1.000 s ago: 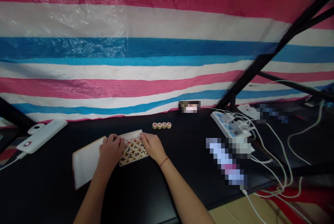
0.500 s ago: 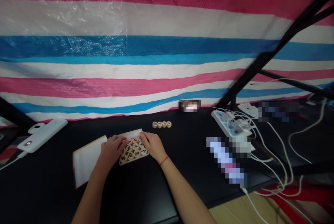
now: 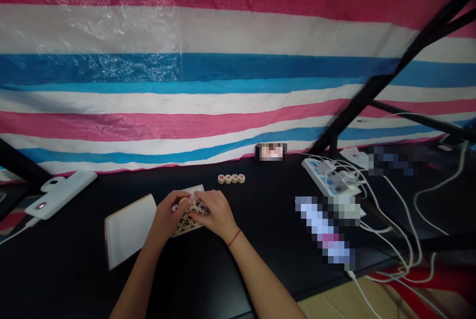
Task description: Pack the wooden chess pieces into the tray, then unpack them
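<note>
A shallow pale box (image 3: 195, 190) filled with round wooden chess pieces (image 3: 185, 223) lies on the black table (image 3: 223, 269). My left hand (image 3: 171, 215) and my right hand (image 3: 213, 212) both reach over the box, fingers curled down onto the pieces in its middle. Which piece each finger pinches is hidden. The box's flat lid (image 3: 128, 227) lies just left of it. A short row of loose chess pieces (image 3: 231, 178) sits further back on the table.
A white power bank (image 3: 61, 191) lies at the far left. A white power strip (image 3: 327, 175) with plugs and white cables (image 3: 394, 220) fills the right side. A striped tarp (image 3: 223, 61) hangs behind, and a black metal strut (image 3: 386, 76) slants across it.
Both hands have moved inward from the box's sides and now meet over the pieces, covering most of them.
</note>
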`<state>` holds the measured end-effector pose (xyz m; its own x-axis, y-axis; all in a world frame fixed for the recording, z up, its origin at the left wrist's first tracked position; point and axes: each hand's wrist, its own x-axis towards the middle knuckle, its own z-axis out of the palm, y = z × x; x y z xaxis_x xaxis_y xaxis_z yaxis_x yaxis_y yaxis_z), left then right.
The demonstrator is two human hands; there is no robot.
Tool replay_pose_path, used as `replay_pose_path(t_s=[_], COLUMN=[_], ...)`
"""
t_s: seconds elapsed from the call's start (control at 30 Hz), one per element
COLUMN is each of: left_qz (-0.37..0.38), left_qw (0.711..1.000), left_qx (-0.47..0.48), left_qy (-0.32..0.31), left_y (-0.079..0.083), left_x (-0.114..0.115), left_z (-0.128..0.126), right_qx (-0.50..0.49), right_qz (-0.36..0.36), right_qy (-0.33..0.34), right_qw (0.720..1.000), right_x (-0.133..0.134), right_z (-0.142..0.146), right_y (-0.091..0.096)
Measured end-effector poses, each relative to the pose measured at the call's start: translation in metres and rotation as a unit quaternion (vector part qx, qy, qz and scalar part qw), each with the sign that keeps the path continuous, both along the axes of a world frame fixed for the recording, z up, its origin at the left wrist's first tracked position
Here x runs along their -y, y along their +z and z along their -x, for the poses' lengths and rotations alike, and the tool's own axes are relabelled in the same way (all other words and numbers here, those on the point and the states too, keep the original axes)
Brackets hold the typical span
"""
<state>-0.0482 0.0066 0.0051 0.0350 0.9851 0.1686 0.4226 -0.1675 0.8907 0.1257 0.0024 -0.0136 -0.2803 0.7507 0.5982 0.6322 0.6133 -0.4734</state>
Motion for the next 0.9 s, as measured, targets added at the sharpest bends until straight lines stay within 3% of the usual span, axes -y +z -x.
replay_pose_path(t_s=[0.23, 0.37, 0.47, 0.67, 0.9], left_qz=[0.014, 0.054, 0.041, 0.039, 0.048], left_qw=[0.997, 0.991, 0.986, 0.984, 0.990], left_qx=[0.062, 0.098, 0.117, 0.123, 0.060], left_qy=[0.045, 0.077, 0.112, 0.125, 0.117], left_y=[-0.008, -0.008, -0.010, -0.018, -0.017], left_x=[0.002, 0.000, -0.003, -0.006, -0.001], left_z=[-0.013, -0.008, -0.006, -0.002, -0.004], right_qx=[-0.040, -0.118, -0.136, -0.076, -0.001], right_qz=[-0.010, -0.006, 0.034, 0.134, 0.147], right_qy=[0.015, -0.075, -0.149, -0.242, -0.260], right_qw=[0.999, 0.990, 0.979, 0.958, 0.954], right_x=[0.002, -0.004, -0.009, -0.013, -0.014], right_z=[0.006, -0.003, -0.017, -0.040, -0.036], right_y=[-0.003, -0.007, -0.010, -0.020, -0.027])
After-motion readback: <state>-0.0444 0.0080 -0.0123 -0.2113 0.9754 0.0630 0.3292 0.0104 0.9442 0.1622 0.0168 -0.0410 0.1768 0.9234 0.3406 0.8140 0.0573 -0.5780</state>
